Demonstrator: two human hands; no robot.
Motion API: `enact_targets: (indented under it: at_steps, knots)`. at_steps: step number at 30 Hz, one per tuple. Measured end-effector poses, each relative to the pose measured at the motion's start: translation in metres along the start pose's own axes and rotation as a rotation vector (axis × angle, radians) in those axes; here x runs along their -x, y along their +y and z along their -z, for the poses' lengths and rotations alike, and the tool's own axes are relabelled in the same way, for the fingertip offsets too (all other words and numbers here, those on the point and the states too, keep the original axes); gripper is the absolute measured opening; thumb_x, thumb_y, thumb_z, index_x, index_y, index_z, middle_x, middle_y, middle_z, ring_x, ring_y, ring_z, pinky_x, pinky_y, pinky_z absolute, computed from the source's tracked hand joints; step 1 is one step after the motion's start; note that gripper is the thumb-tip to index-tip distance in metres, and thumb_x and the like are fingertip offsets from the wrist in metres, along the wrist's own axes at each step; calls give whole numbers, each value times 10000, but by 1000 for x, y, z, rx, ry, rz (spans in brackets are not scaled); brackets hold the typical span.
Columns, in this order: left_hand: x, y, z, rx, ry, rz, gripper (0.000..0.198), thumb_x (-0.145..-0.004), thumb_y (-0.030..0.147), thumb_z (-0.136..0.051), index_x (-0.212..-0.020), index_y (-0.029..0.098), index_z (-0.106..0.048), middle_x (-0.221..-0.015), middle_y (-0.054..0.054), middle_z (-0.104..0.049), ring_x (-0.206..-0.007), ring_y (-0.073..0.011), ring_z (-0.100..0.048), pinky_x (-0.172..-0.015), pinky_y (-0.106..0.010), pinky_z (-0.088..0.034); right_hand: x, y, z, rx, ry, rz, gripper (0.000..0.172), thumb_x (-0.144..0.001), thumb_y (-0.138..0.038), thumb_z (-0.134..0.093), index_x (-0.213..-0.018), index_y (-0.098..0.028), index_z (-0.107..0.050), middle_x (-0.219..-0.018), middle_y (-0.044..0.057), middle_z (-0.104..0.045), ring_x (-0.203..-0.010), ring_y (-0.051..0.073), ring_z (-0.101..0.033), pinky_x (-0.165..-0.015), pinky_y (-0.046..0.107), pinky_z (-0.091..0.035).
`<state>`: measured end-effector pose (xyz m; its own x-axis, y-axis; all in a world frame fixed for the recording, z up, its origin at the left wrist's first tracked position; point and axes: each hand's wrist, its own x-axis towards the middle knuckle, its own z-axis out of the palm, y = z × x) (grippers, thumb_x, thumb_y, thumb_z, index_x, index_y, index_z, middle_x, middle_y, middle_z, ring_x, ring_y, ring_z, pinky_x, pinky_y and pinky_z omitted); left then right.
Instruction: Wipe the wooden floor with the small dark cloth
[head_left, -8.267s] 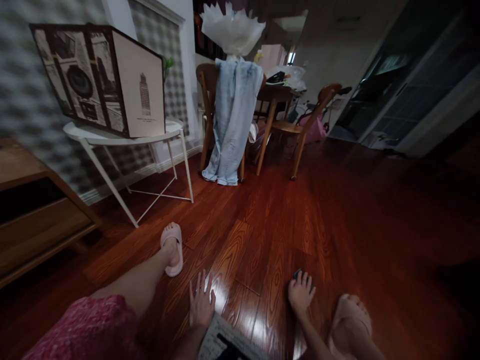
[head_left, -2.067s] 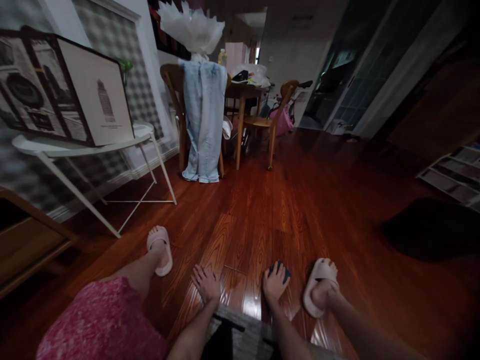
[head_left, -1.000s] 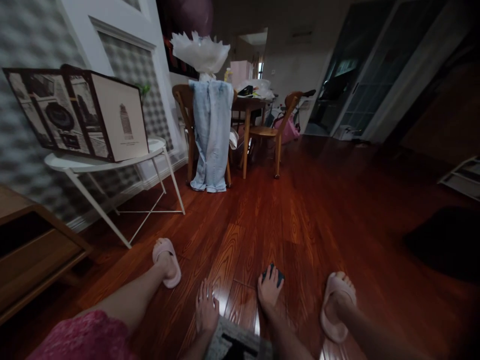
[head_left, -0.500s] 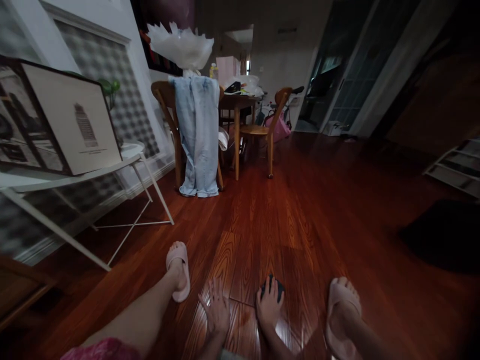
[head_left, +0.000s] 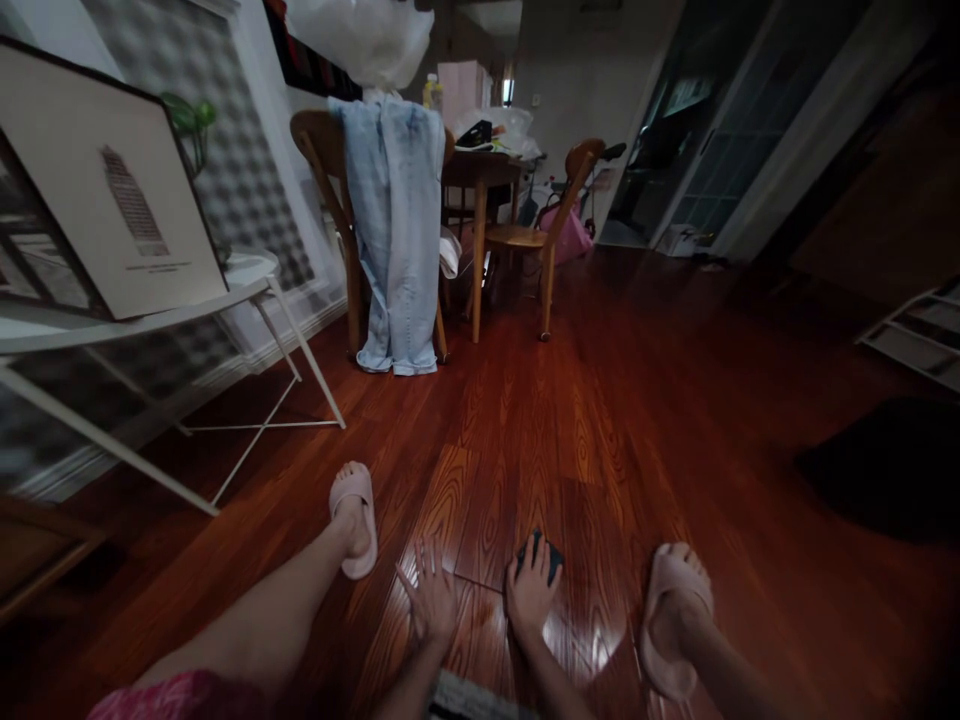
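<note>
Right grip (head_left: 532, 597) covers a dark pad (head_left: 554, 566), its heading and long axis unclear.

Right hand (head_left: 531, 594) over dark object (head_left: 555, 566)

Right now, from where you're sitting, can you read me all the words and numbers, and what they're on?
None can be read.
Box: small lines of print under the tower picture, too blurred.
Yellow bottle: too small to tell.
Dark thing under the right hand: no writing shows.
</note>
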<state>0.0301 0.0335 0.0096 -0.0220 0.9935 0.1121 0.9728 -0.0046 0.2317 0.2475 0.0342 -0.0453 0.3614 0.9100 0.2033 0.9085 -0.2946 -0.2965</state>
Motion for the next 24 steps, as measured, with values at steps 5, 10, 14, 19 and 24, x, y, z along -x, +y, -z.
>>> enact_targets:
  at_steps: [5,10,14,19,24]
  knots:
    - [19,40,-14,-33,-12,192,618,-940,174,-237,-1511,322,-422,-1553,-107,-499,-1508,-346,-325,-1224,-745,-105,13,-21,-5,-39,-132,198,657,-952,-343,-282,-1537,-67,-394,-1614,198,-346,-1522,318,-261,-1221,617,-135]
    - [15,37,-16,-71,6,215,631,-923,172,-309,-1531,335,-349,-1576,-68,-473,-1522,-322,-298,-1249,-698,-65,10,-32,0,-130,-273,684,630,-939,-302,-406,-1563,-221,-376,-1632,92,-351,-1515,250,-294,-1249,531,-178]
    - [17,33,-29,-121,31,215,622,-926,190,-343,-1536,310,-323,-1609,-85,-406,-1523,-286,-303,-1238,-697,-25,-46,18,18,-191,-373,978,609,-943,-288,-403,-1552,-313,-388,-1597,32,-430,-1478,189,-360,-1242,466,-231]
    - [18,30,-42,-144,85,211,606,-928,196,-349,-1528,280,-370,-1617,-86,-386,-1528,-287,-293,-1247,-689,-21,-115,124,31,-48,-63,365,584,-965,-338,-265,-1481,-221,-513,-1506,127,-530,-1432,259,-419,-1185,555,-288]
    - [17,27,-42,-78,159,176,582,-915,263,-388,-1492,317,-452,-1559,-78,-490,-1518,-323,-312,-1247,-701,-44,-109,153,30,93,163,-166,657,-971,-348,-182,-1522,-82,-423,-1536,237,-454,-1475,328,-335,-1164,635,-240]
